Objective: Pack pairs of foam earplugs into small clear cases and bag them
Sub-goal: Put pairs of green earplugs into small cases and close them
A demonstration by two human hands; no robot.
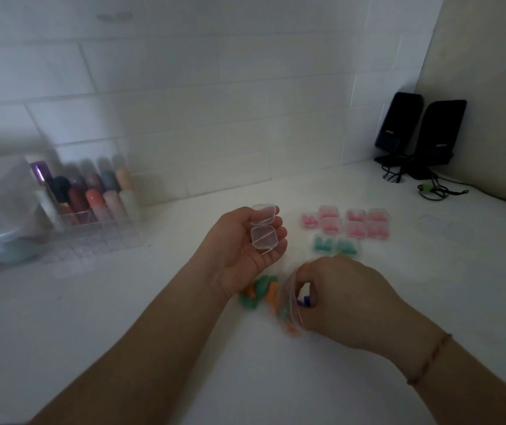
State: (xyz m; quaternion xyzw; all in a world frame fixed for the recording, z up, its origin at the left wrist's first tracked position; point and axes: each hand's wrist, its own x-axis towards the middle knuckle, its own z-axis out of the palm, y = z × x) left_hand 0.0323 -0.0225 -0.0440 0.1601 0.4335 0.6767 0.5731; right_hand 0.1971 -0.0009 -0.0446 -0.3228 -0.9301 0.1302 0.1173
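Here our left hand [245, 250] cradles an open clear case [264, 230] on relaxed fingers, while our right hand [337, 299] pinches purple earplugs [304, 301] inside a bag [291, 305].

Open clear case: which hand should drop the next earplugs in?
Right. The right hand is already reaching into the zip bag of earplugs; the left hand only cradles the open clear case.
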